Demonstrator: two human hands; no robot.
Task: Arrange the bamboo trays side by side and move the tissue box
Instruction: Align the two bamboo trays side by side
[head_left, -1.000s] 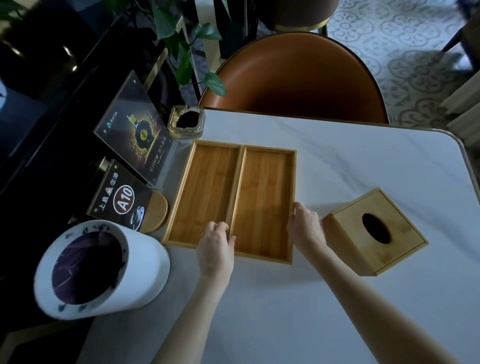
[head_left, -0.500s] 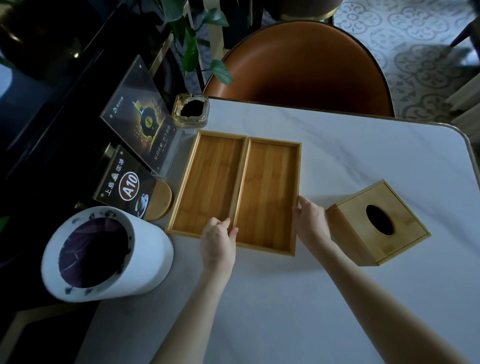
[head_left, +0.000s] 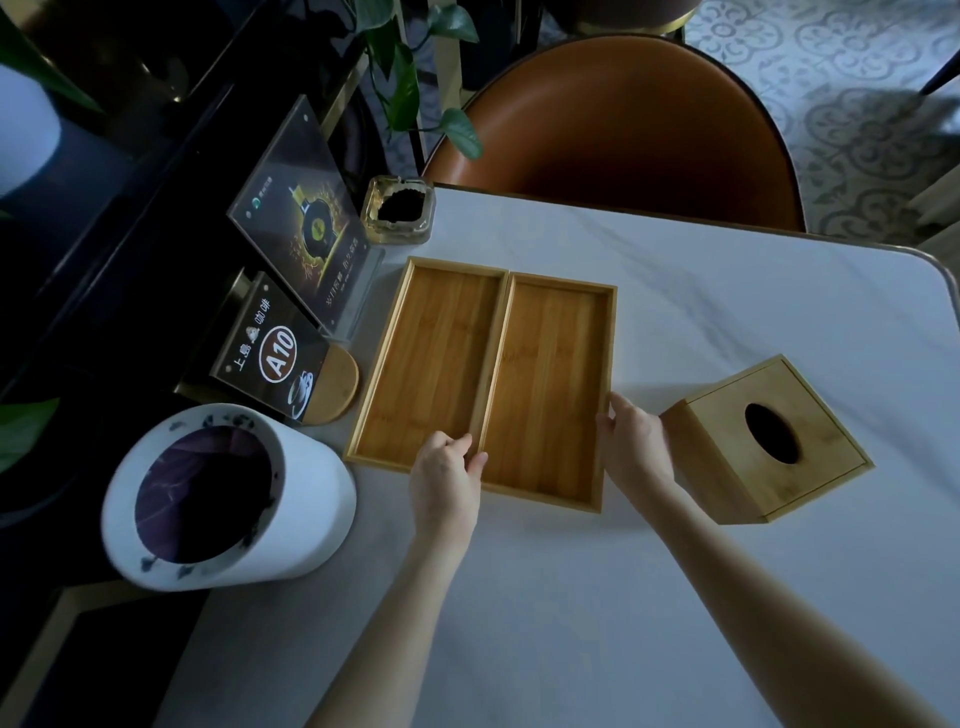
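Item, two bamboo trays: left tray (head_left: 434, 364) and right tray (head_left: 550, 389) lie long side to long side, touching, toward the table's (head_left: 727, 312) left edge. My left hand (head_left: 447, 480) rests on the near rims where they meet, fingers curled over the join, thumb inside the right tray; my right hand (head_left: 636, 447) lies open and flat against that tray's outer wall, gripping nothing. Step in hand, as I judge it: final squaring; press evenly from both sides so the near ends come flush, without sliding the pair. Item, tissue box (head_left: 763, 441): just beside my right hand, skewed, near the right edge. Room: bare table toward the near edge and far right corner; signs (head_left: 291, 332) and ashtray (head_left: 400, 208) crowd the left edge.
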